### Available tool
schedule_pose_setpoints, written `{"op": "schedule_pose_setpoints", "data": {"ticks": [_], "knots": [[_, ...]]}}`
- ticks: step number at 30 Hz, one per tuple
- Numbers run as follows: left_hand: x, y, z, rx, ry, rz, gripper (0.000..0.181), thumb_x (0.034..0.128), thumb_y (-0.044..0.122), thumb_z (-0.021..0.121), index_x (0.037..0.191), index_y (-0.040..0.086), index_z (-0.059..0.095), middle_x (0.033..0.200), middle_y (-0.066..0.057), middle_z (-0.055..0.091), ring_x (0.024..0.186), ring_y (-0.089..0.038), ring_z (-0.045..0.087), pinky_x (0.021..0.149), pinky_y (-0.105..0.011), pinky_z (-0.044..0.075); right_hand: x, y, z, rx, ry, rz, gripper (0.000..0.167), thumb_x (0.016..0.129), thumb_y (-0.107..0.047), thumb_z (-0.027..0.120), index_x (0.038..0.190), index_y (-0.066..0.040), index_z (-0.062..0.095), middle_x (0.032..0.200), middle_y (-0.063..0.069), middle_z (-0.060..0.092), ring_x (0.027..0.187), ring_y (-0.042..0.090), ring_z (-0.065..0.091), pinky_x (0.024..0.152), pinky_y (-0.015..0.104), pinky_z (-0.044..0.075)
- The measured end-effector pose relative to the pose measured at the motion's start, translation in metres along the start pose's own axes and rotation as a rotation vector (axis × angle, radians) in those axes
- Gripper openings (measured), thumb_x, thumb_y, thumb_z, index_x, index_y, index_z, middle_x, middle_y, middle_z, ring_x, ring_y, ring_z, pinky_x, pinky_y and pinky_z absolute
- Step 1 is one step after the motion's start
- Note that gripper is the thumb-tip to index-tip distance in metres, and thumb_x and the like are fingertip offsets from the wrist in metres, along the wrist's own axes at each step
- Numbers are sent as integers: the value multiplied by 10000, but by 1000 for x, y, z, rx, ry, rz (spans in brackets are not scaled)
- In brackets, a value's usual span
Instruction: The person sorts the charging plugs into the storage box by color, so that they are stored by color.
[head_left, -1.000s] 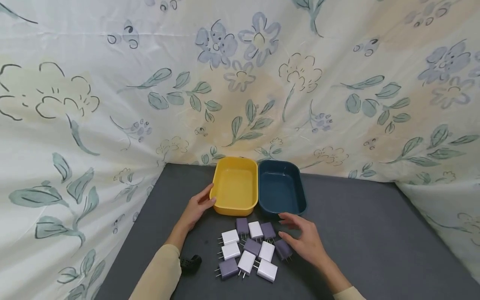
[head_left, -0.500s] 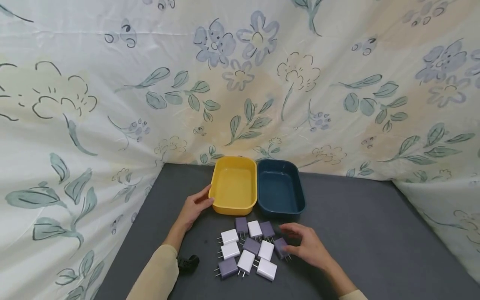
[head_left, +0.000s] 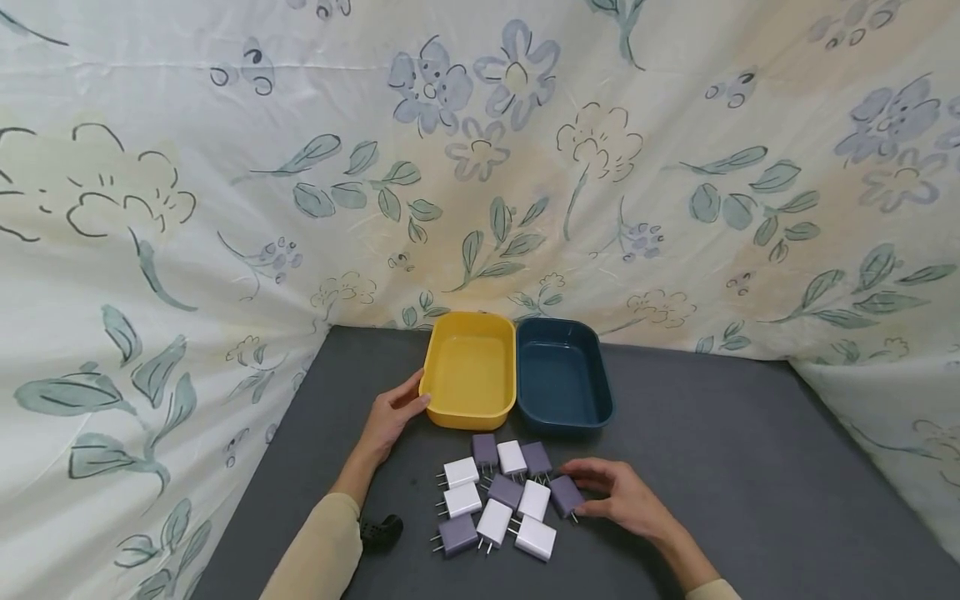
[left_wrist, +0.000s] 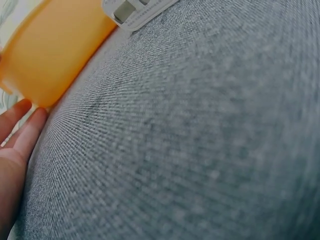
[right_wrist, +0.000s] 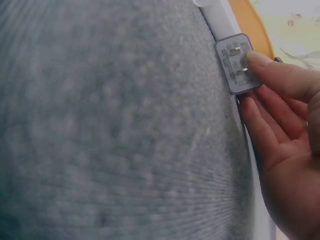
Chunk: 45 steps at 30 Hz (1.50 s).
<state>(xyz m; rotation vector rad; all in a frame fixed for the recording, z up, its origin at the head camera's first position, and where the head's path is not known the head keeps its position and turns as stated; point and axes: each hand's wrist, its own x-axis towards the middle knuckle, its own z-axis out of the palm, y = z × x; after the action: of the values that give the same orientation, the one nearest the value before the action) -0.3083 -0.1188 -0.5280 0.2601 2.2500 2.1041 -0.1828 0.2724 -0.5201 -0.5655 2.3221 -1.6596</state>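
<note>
My left hand (head_left: 390,418) rests at the near left corner of a yellow plastic bin (head_left: 427,404), its extended fingers touching the wall; the left wrist view shows fingertips against the bin (left_wrist: 60,50). My right hand (head_left: 622,497) has thumb and fingers around the rightmost purple charger plug (head_left: 566,495). In the right wrist view the thumb lies over the prong face of that charger plug (right_wrist: 231,67), with a fingertip at its lower edge. Several white charger plugs (head_left: 461,472) and purple charger plugs (head_left: 457,535) lie in a cluster before the bins.
A dark blue bin (head_left: 609,408) stands against the yellow one's right side. Both are on a dark grey cloth-covered table (head_left: 720,467). A black object (head_left: 382,532) lies by the left forearm. A floral curtain (head_left: 480,208) hangs behind and at the sides.
My right hand has moved down from near the blue bin's front edge, and its thumb and fingers have closed in around the rightmost purple charger plug. The left hand stays at the yellow bin.
</note>
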Motion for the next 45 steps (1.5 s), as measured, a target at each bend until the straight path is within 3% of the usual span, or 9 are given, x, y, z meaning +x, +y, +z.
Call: {"op": "schedule_pose_setpoints", "data": {"ticks": [8, 15, 25, 33, 38, 45], "knots": [[2, 3, 2, -9, -2, -1, 599, 875, 315, 731, 1428, 255, 509, 1464, 11, 511, 1351, -163, 488, 1021, -201, 446, -2, 4, -5, 35, 19, 85, 610, 749, -93, 820, 1285, 49, 567, 1304, 283, 572, 1107, -7, 613, 944, 181, 500], [-4, 21, 2, -30, -15, -16, 589, 898, 218, 713, 1441, 176, 491, 1484, -50, 478, 1371, -218, 461, 1011, -178, 440, -2, 4, -5, 40, 32, 89, 596, 754, -104, 820, 1274, 55, 575, 1293, 287, 579, 1096, 7, 625, 939, 207, 513], [4, -3, 5, -22, 6, 6, 582, 893, 270, 716, 1433, 232, 501, 1473, -20, 500, 1352, -186, 487, 962, -126, 452, -3, 3, -6, 4, 59, 83, 546, 758, -124, 825, 1232, 45, 613, 1246, 267, 622, 1059, 32, 651, 911, 221, 532], [-7, 23, 5, -7, -15, -16, 585, 905, 205, 704, 1444, 155, 485, 1483, -64, 481, 1349, -208, 490, 992, -188, 461, -1, -1, -9, -35, 88, 70, 527, 745, -143, 841, 1199, 27, 635, 1210, 242, 645, 1035, 28, 659, 902, 220, 534], [-9, 28, 5, 17, -7, -16, 568, 913, 193, 692, 1442, 162, 487, 1480, -52, 485, 1346, -194, 494, 1003, -198, 455, 1, -7, -11, -31, 100, 70, 545, 740, -145, 843, 1208, 35, 627, 1220, 252, 639, 1038, 41, 663, 904, 249, 544], [-12, 27, 4, 17, -9, -18, 583, 910, 219, 697, 1448, 159, 480, 1480, -42, 483, 1348, -183, 488, 1024, -230, 448, 6, -14, -14, -26, 175, 91, 543, 730, -135, 848, 1204, 22, 632, 1213, 235, 648, 1024, 55, 669, 891, 256, 552]]}}
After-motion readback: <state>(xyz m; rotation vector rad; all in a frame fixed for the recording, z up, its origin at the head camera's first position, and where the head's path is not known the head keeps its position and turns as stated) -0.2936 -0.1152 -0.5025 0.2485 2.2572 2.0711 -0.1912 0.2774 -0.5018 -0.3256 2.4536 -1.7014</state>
